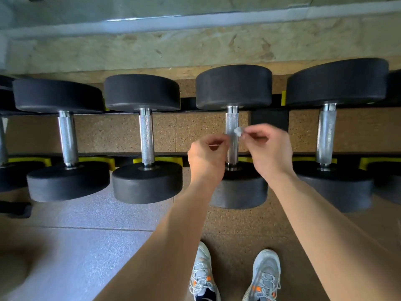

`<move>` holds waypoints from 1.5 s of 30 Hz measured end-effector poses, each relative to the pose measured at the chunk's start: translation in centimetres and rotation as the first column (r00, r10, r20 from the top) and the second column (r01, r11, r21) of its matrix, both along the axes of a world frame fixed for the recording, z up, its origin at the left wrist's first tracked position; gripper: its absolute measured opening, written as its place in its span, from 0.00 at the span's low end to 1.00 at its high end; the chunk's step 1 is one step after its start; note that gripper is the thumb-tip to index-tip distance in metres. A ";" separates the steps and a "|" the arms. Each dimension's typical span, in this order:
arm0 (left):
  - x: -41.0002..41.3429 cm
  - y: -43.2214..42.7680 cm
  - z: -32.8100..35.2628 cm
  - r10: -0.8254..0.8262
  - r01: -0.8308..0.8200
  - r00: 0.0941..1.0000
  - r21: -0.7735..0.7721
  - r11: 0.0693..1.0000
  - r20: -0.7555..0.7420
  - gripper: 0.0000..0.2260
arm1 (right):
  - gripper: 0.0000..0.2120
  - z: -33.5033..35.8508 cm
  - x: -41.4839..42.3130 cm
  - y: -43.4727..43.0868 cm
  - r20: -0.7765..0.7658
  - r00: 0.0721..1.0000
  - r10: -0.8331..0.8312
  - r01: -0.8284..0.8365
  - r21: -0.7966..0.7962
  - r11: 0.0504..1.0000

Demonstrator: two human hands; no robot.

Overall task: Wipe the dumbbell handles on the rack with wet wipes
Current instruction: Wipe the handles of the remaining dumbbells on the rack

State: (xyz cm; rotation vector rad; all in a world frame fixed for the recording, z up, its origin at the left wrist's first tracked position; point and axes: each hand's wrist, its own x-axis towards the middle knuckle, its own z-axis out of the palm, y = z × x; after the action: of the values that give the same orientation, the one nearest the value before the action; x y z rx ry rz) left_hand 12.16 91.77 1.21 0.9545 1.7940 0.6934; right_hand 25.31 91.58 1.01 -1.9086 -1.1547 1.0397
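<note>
Several black dumbbells with knurled steel handles lie across a black rack (270, 121) with yellow cradles. Both hands hover over the third dumbbell's handle (231, 124). My right hand (268, 148) pinches a small crumpled white wipe (237, 131) between thumb and fingertips, right beside the handle. My left hand (207, 156) is on the handle's left side with its fingers curled toward the wipe; whether it touches the wipe or holds anything is not plain. The handle's lower part is hidden behind both hands.
Other handles stand to the left (146, 137), far left (67, 137) and right (325, 135). A stone ledge (152, 48) runs behind the rack. Speckled rubber floor lies below, with my two grey shoes (265, 276) near the bottom edge.
</note>
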 end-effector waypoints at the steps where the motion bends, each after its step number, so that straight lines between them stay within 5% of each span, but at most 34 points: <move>1: 0.0 0.1 -0.3 0.023 -0.022 0.998 0.026 0.999 -0.057 0.07 | 0.06 -0.3 -0.2 0.6 0.044 0.998 -0.049 0.047 0.032 0.998; 4: 0.4 0.0 -1.1 0.094 -0.086 0.985 0.059 0.995 -0.146 0.06 | 0.09 -1.4 -1.4 2.2 0.064 0.988 -0.138 0.131 0.103 0.986; 11: 0.9 -0.4 -2.4 0.126 -0.101 0.970 0.127 0.987 -0.208 0.06 | 0.06 -2.8 -1.9 2.5 0.284 0.957 -0.061 0.028 0.117 0.993; 16: 1.0 -0.4 -2.5 0.142 -0.117 0.970 0.131 0.984 -0.200 0.06 | 0.05 -2.8 -1.4 2.3 0.253 0.966 0.053 -0.071 0.064 0.995; 23: 1.0 -0.4 -2.4 0.159 -0.134 0.968 0.140 0.981 -0.192 0.07 | 0.05 -3.2 -2.3 2.7 0.225 0.973 -0.048 0.012 0.157 0.988; 29: 1.1 -0.4 -2.2 0.167 -0.145 0.969 0.128 0.981 -0.184 0.05 | 0.02 -2.7 -0.7 0.9 0.197 0.970 0.145 -0.147 -0.005 0.989; 35: 1.1 -0.4 -2.2 0.166 -0.144 0.970 0.127 0.981 -0.179 0.06 | 0.03 -2.6 -1.6 2.8 0.178 0.984 -0.017 0.009 0.048 0.999; 40: 1.2 -0.3 -2.2 0.158 -0.139 0.970 0.110 0.984 -0.186 0.05 | 0.02 -1.7 -0.8 -0.1 0.195 0.946 0.258 -0.252 -0.057 0.966; 45: 1.2 -0.4 -2.2 0.189 -0.167 0.964 0.127 0.978 -0.186 0.06 | 0.02 -2.3 -1.9 2.7 0.260 0.957 0.129 -0.167 0.127 0.978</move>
State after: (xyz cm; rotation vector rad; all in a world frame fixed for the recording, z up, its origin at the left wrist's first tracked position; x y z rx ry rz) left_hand 13.36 91.37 -1.02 0.9702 2.0528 0.8419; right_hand 23.38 94.30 -1.34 -1.8964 -1.4957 0.7783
